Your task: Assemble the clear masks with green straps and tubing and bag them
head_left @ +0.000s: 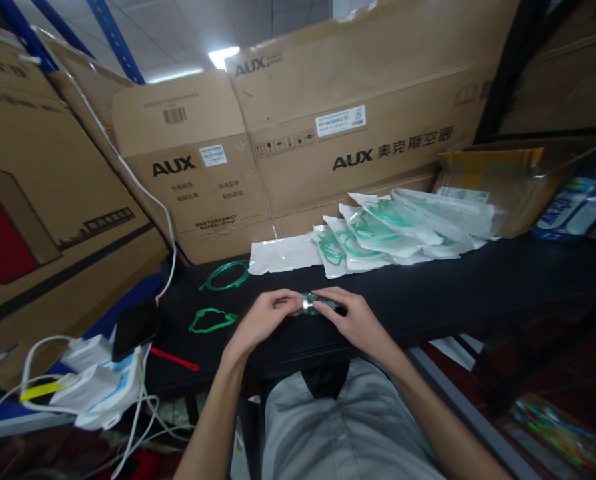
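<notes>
Translucent greenish plastic with a silvery band makes up the small piece [307, 303] between the two hands, near the front edge of the black table [458, 283]; the left hand [269, 315] grips its left end between thumb and fingers, and the right hand [352, 316] has its fingers closed on the right end, covering so much that its full shape cannot be told; both wrists come in from the near side, above grey clothing [323, 427]. Just left of the left hand lies a bright green strap [212, 320] in an irregular loop; beyond it, farther back, rests a coil of green tubing [225, 275]; the coil's right side lies beside a flat white packet [284, 255]. Right of that, a row of overlapping clear-fronted pouches [378, 230] runs toward the far right, green tubing showing through several; behind them stand a brown carton [493, 167] and, at the far right, a blue bottle [575, 200]. On the left side are a dark phone [136, 329], a red cord [175, 359] and white chargers [89, 375] among cables; large cardboard [298, 160] printed AUX walls off the far side.
</notes>
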The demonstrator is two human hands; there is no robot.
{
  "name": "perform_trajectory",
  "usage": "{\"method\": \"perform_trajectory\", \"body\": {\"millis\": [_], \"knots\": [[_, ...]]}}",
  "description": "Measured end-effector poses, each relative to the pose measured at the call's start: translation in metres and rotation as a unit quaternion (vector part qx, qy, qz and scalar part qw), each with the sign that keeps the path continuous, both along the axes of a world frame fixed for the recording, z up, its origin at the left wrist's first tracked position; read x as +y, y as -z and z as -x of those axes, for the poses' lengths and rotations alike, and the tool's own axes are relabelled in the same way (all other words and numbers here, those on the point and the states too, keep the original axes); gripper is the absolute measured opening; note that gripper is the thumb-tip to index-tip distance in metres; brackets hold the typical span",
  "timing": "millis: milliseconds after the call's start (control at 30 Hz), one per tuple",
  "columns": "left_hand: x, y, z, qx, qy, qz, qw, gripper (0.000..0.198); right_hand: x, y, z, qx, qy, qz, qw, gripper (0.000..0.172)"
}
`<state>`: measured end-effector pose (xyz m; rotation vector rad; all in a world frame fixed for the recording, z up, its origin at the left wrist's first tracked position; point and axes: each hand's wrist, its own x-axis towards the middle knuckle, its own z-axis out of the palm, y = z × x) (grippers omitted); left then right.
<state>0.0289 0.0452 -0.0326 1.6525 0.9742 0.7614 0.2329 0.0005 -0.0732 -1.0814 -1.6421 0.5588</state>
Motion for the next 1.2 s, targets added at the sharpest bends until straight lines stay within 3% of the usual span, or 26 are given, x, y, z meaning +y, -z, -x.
{"method": "perform_trajectory", "body": {"millis": [200, 533, 700, 867, 1067, 1200], "knots": [[-0.003, 0.001, -0.003, -0.036, 0.023, 0.052, 0.998, 0.029, -0.001, -0.006, -0.001, 0.016, -0.036, 0.012, 0.999, 0.021], [-0.010, 0.000, -0.014, 0.003, 0.020, -0.056, 0.998, 0.027, 0.002, 0.002, -0.007, 0.088, -0.090, 0.079, 0.989, 0.030], [-0.020, -0.006, -0.021, 0.023, -0.062, -0.140, 0.988, 0.024, 0.004, 0.005, -0.004, 0.105, -0.032, 0.063, 0.992, 0.024], [-0.023, -0.009, -0.024, 0.108, -0.054, -0.234, 0.965, 0.019, 0.003, 0.006, -0.004, 0.078, 0.008, 0.042, 0.996, 0.024], [-0.018, 0.002, -0.025, 0.090, -0.059, -0.231, 0.967, 0.022, 0.000, 0.002, -0.002, 0.043, 0.040, 0.000, 0.998, 0.026], [-0.016, 0.007, -0.026, 0.062, -0.071, -0.177, 0.980, 0.027, -0.001, 0.000, -0.001, 0.014, 0.029, -0.035, 0.999, 0.026]]}}
